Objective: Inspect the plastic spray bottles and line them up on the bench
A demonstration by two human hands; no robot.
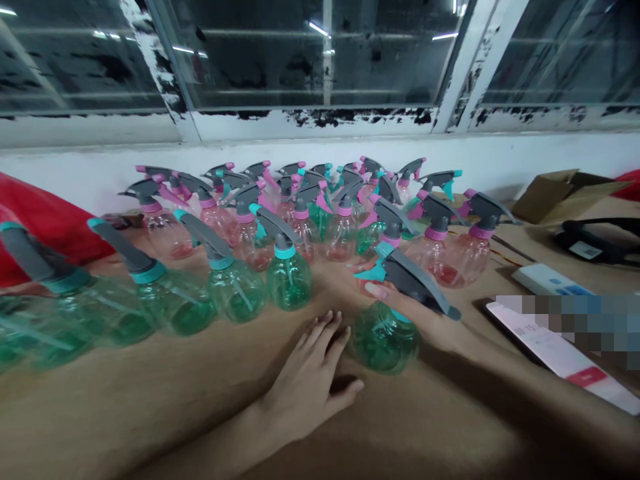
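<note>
Window, dark panes, flaking frame, well beyond the held green bottle. White wall below that. Brown counter under the bottle. Pink- and teal-collared spray bottles massed behind it; row of green bottles to its left. Open carton behind, right. Right hand wrapped round the bottle's neck. Left hand empty, palm down, fingers slightly spread, just left of it. Phone to its right.
</note>
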